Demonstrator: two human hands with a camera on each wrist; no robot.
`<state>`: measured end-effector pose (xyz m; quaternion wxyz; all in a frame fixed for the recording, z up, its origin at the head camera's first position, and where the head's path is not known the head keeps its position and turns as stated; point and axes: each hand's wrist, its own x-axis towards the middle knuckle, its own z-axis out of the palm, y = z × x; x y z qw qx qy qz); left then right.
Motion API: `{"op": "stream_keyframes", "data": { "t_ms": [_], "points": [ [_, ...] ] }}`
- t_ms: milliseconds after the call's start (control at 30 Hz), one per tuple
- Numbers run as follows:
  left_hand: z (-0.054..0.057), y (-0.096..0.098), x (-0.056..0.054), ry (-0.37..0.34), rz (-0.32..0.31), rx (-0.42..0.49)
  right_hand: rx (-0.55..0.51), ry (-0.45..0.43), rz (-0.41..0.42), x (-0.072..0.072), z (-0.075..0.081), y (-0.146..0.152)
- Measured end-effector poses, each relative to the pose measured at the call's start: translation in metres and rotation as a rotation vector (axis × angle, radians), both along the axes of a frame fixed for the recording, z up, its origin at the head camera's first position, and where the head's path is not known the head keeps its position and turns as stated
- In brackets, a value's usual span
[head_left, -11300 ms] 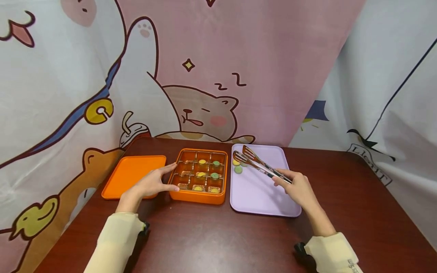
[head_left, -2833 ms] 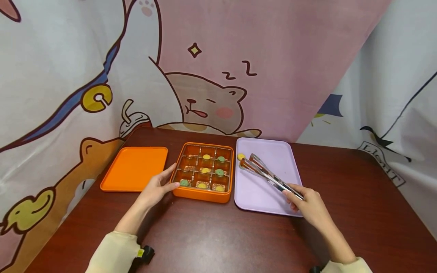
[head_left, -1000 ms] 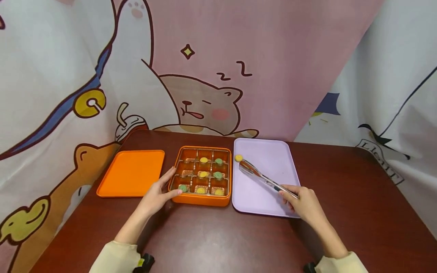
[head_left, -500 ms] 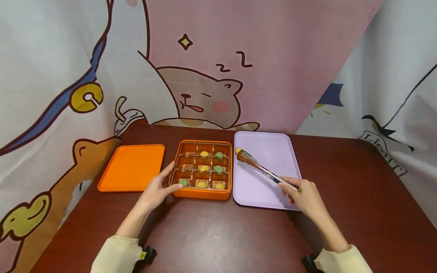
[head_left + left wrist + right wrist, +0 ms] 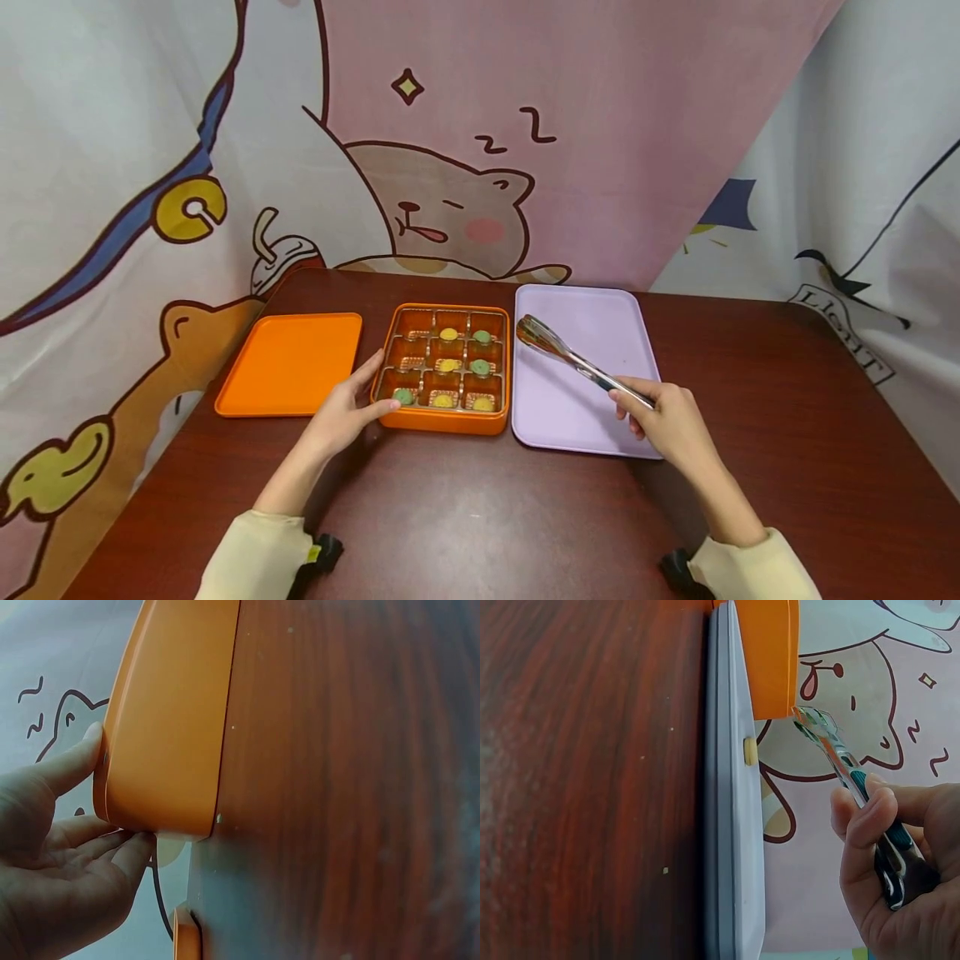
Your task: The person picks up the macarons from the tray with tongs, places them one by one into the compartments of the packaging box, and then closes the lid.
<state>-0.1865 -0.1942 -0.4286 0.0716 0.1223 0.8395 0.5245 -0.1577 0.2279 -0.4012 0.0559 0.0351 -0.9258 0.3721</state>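
Observation:
My left hand (image 5: pixel 339 427) holds the near left corner of an orange box (image 5: pixel 444 422), thumb at the rim and fingers against the side. A clear divided insert in the box carries small round yellow pieces (image 5: pixel 447 334) and green pieces (image 5: pixel 481 367). The two far compartments of its left column hold none. My right hand (image 5: pixel 670 419) grips metal tongs (image 5: pixel 592 369), whose tips are close together above the lilac tray (image 5: pixel 577 417). A yellow piece (image 5: pixel 751 751) lies on that tray in the right wrist view; the tongs cover it in the head view.
Left of the box lies a flat orange lid (image 5: pixel 292 365). The tray stands close beside the box on the right. Everything rests on a dark brown table (image 5: pixel 465 517), with a cartoon-printed cloth (image 5: pixel 600 167) hanging behind it.
A green piece now sits in the near left compartment, and green pieces have left the tray since the first frame. The tongs' spread tips have closed together and moved over the tray's left side.

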Motion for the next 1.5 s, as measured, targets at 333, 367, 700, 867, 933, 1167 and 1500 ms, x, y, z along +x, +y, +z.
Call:
{"op": "stream_keyframes", "data": {
  "t_ms": [333, 367, 700, 867, 933, 1167, 1500],
  "points": [
    [-0.001, -0.001, -0.001, -0.017, 0.005, -0.001, -0.015, 0.006, 0.011, -0.001, 0.005, -0.006],
    [-0.001, -0.001, -0.002, -0.018, 0.007, -0.003, -0.017, 0.007, 0.012, -0.001, 0.005, -0.007],
    [0.000, 0.000, -0.003, -0.016, -0.003, -0.015, -0.033, 0.030, 0.027, -0.003, 0.005, -0.016],
    [0.000, -0.001, -0.004, -0.007, -0.002, -0.016, -0.035, 0.030, 0.039, -0.005, 0.006, -0.022],
    [-0.001, -0.001, -0.004, -0.007, 0.001, -0.021, -0.040, 0.021, 0.044, -0.006, 0.006, -0.024],
    [-0.002, -0.002, -0.004, -0.005, 0.002, -0.036, -0.065, 0.005, 0.068, -0.008, 0.006, -0.032],
    [0.000, -0.002, -0.004, -0.004, -0.006, -0.018, -0.093, 0.013, 0.101, -0.011, 0.006, -0.048]
  ]
}}
